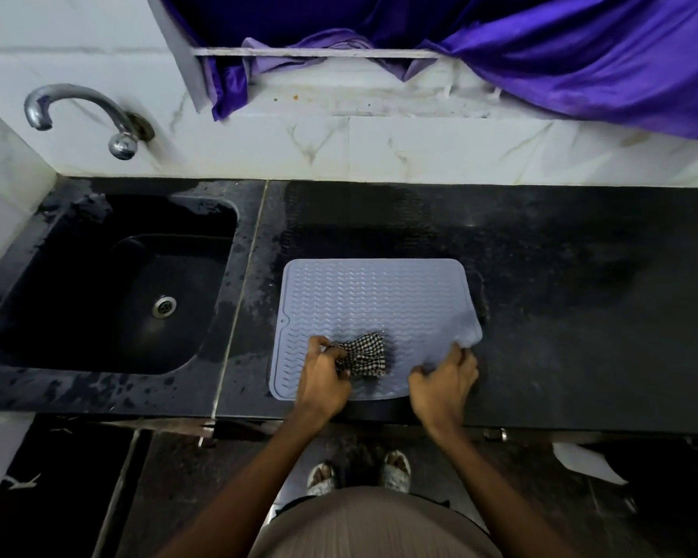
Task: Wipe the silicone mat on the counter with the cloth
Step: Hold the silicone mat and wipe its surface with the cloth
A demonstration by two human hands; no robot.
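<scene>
Wiping looks underway: on the silicone mat [373, 312], just right of the sink [109, 283], the left hand [325, 374] grips the checked cloth [363, 354] at its near edge while the right hand [444, 382] pinches the near-right corner, so the next stroke should sweep the unwiped far ridges.

Black sink [37, 316] at 9 o'clock, sunk into the dark surface [581, 316], steel drain [165, 306] in its bowl. Chrome tap [85, 114] on the marble wall at 10 o'clock, spout curving left. Purple cloth drape [581, 54] bunched along the ledge from 12 to 2. White paper scrap [581, 463] on the floor at 4 o'clock.
</scene>
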